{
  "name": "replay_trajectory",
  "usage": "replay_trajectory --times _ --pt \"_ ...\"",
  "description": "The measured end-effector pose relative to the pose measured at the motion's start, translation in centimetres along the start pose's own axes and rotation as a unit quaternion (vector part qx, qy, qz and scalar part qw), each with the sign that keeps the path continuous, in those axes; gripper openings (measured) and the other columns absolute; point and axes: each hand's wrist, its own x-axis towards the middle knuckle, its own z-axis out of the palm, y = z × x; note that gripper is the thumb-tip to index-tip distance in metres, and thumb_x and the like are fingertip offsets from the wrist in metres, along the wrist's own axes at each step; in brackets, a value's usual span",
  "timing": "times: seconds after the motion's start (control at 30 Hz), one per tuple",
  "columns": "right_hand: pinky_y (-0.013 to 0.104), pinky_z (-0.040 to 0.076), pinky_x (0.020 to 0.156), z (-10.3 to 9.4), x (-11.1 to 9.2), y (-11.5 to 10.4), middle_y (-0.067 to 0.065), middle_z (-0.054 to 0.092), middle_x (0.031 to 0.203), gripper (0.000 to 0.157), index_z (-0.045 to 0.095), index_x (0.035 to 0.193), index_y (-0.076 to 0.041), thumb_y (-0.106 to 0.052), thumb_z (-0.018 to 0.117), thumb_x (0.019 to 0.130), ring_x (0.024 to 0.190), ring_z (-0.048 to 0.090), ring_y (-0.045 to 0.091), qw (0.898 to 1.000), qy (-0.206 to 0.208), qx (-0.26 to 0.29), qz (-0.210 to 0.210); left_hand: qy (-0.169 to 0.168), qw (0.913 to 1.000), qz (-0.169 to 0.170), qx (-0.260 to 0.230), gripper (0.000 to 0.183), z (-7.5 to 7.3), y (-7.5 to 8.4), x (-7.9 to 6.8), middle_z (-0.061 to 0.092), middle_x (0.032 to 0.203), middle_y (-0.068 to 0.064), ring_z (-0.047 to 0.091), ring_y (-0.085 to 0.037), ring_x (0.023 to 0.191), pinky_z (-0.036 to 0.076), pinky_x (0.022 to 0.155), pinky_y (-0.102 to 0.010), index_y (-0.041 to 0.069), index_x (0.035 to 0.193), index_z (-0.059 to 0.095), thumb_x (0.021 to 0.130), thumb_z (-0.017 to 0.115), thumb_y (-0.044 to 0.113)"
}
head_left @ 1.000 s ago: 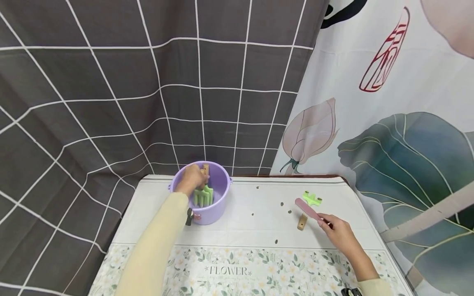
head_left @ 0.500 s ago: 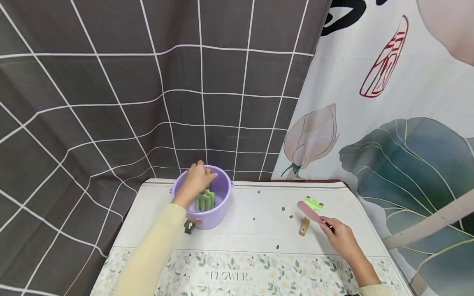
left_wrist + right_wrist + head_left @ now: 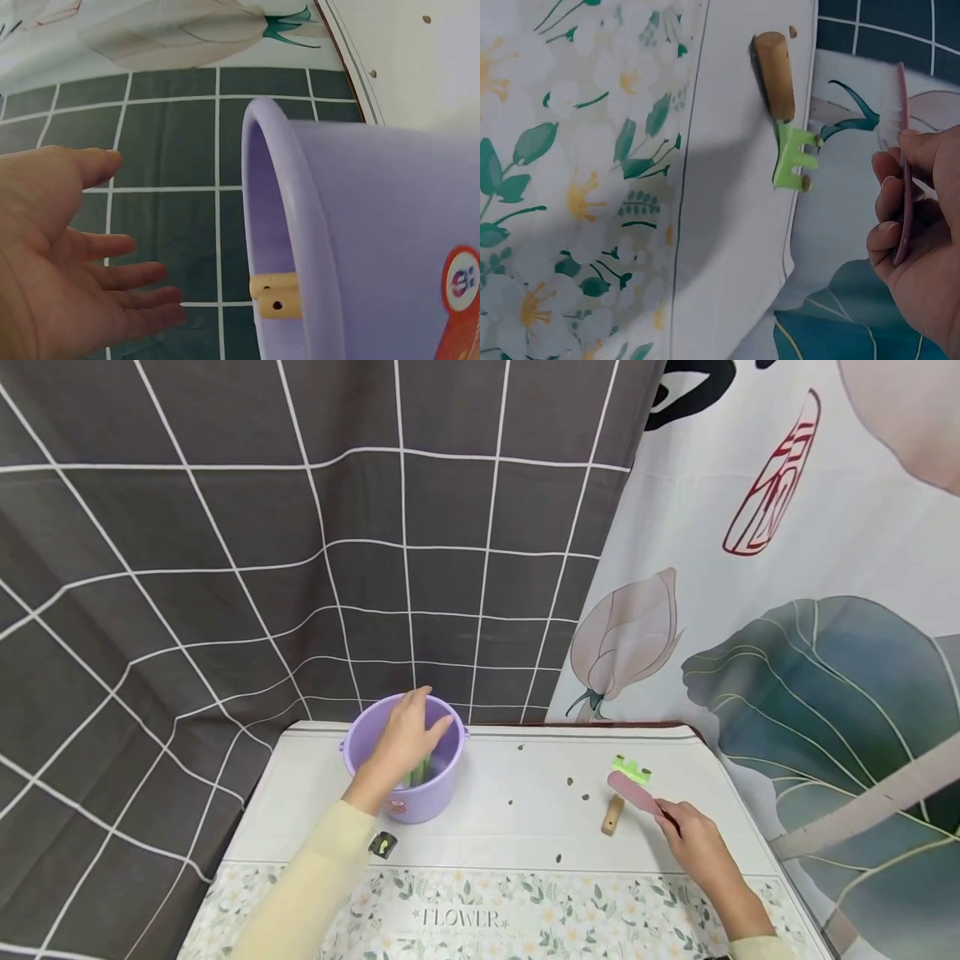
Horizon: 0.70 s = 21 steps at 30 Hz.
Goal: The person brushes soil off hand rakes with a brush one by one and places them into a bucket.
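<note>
My left hand (image 3: pixel 405 739), its fingers extended and holding nothing, hangs over the mouth of the purple bucket (image 3: pixel 422 803). Inside the bucket are green fork tools (image 3: pixel 422 770), mostly hidden behind the hand. Their wooden handle ends (image 3: pixel 276 296) poke out at the rim in the left wrist view, apart from the fingers. On the right, my right hand (image 3: pixel 697 843) grips a pink brush (image 3: pixel 632 788), whose pale bristles show in the right wrist view. Close by the brush, a small green rake (image 3: pixel 796 161) with a wooden handle (image 3: pixel 774 75) lies on the table.
Small brown bits (image 3: pixel 558 858) are scattered over the white table (image 3: pixel 487 827). A small black object (image 3: pixel 382 844) appears at the left cuff, in front of the bucket. Floral cloth (image 3: pixel 480 893) covers the near side; a grid-patterned curtain (image 3: pixel 300 568) hangs behind.
My left hand has let go of the wooden handle, risen out of the bucket and spread its fingers. The right hand keeps the brush, shifting it slightly right.
</note>
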Motion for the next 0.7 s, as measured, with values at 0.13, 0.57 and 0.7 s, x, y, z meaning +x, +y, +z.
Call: replay_trajectory --times 0.13,0.57,0.7 --pt "0.036 0.050 0.056 0.2 -0.2 0.3 0.013 0.069 0.089 0.030 0.071 0.117 0.007 -0.001 0.077 0.089 0.070 0.056 0.017 1.000 0.012 -0.007 -0.017 0.018 0.9994 0.029 -0.011 0.069 0.3 0.3 -0.9 0.040 0.160 -0.023 0.037 -0.043 0.149 0.031 0.124 -0.057 0.002 0.155 0.039 0.101 0.065 0.036" --pt "0.034 0.048 0.055 0.2 -0.4 0.4 0.015 0.069 0.092 0.030 0.070 0.119 0.008 -0.001 0.075 0.090 0.071 0.056 0.018 1.000 0.020 -0.009 -0.004 0.083 0.9836 0.156 -0.035 0.062 2.4 0.7 -2.5 0.052 0.152 -0.022 0.048 -0.041 0.142 0.028 0.123 -0.063 0.000 0.146 0.052 0.095 0.074 0.030" --pt "0.035 0.048 0.056 0.1 -0.5 0.4 0.015 0.069 0.091 0.030 0.070 0.118 0.008 0.000 0.075 0.090 0.071 0.056 0.018 1.000 0.023 -0.013 0.002 0.096 0.9770 0.187 -0.038 0.060 2.9 0.8 -2.8 0.054 0.150 -0.021 0.050 -0.039 0.141 0.023 0.124 -0.066 0.001 0.144 0.055 0.094 0.074 0.029"
